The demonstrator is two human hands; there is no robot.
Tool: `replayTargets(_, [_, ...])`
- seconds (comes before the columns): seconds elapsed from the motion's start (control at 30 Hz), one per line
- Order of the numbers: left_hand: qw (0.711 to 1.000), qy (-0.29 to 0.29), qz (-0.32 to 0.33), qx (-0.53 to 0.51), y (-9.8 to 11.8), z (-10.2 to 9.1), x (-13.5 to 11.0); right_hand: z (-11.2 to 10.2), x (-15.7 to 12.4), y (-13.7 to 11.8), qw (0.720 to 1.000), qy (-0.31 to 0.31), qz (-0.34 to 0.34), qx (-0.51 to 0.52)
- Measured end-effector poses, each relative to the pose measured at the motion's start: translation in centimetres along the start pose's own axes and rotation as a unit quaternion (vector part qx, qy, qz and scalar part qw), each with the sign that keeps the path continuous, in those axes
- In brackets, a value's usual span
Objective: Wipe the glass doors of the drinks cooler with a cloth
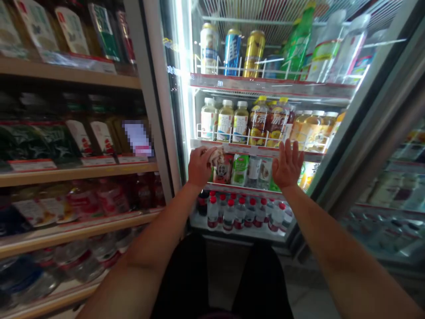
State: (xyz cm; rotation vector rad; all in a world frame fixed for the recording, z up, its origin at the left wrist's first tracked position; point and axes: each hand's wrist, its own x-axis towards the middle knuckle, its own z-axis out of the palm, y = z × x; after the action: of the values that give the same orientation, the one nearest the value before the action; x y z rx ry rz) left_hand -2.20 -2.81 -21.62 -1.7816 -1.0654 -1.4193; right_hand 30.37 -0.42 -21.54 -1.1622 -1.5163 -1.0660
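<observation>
My left hand (198, 166) is closed round a crumpled pale cloth (217, 157) at the left of the lit fridge, level with the rail (245, 148) under the middle shelf. Right behind and below the cloth stands a red pouch (222, 172) beside a green pack (240, 170). My right hand (287, 165) is raised with its fingers spread and nothing in it. It is in front of the right part of the same shelf; whether it touches anything I cannot tell.
Bottles of iced tea (259, 122) stand behind a wire guard above my hands. Cans (254, 53) and a green bottle (300, 44) fill the top shelf. Red-capped water bottles (240, 212) stand at the bottom. Wooden shelves (76, 173) with bottles line the left; a door frame (365, 119) slants at right.
</observation>
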Motion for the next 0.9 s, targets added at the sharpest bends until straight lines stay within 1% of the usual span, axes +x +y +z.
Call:
replayTargets(0.13, [0.999,-0.031,-0.003,0.007,-0.5,-0.1,-3.2,0.0,0.0,-0.1,1.0,-0.003,0.003,0.005])
replayTargets(0.2, [0.999,-0.033,0.005,-0.006,-0.9,-0.1,-4.2,0.0,0.0,-0.1,1.0,-0.01,0.007,0.009])
replayTargets(0.3, [1.0,-0.016,0.004,-0.017,-1.6,-0.2,-3.6,-0.1,0.1,-0.2,1.0,-0.017,0.015,0.01])
replayTargets(0.37, [1.0,0.002,-0.017,-0.015,-2.1,-0.3,-2.9,-0.2,0.2,-0.3,1.0,-0.018,0.019,0.012])
replayTargets(0.43, [0.999,0.015,-0.041,-0.011,-2.4,-0.5,-3.1,-0.2,0.2,-0.3,0.999,-0.021,0.021,0.015])
replayTargets(0.57, [0.997,0.004,-0.072,-0.012,-2.4,-0.7,-6.3,-0.2,0.2,-0.3,0.999,-0.023,0.021,0.019])
replayTargets(0.63, [0.996,-0.005,-0.083,-0.017,-2.6,-0.8,-7.4,-0.2,0.2,-0.3,1.0,-0.016,0.016,0.021])
replayTargets(0.7, [0.996,0.004,-0.09,-0.022,-2.9,-0.8,-7.2,-0.2,0.2,-0.3,1.0,-0.013,0.012,0.021])
replayTargets(0.83, [0.991,0.061,-0.112,-0.025,-3.5,-0.6,-5.1,-0.2,0.2,-0.3,1.0,-0.017,0.019,0.018])
replayTargets(0.9, [0.991,0.059,-0.12,-0.023,-3.3,-0.5,-5.2,-0.2,0.2,-0.4,1.0,-0.017,0.018,0.016])
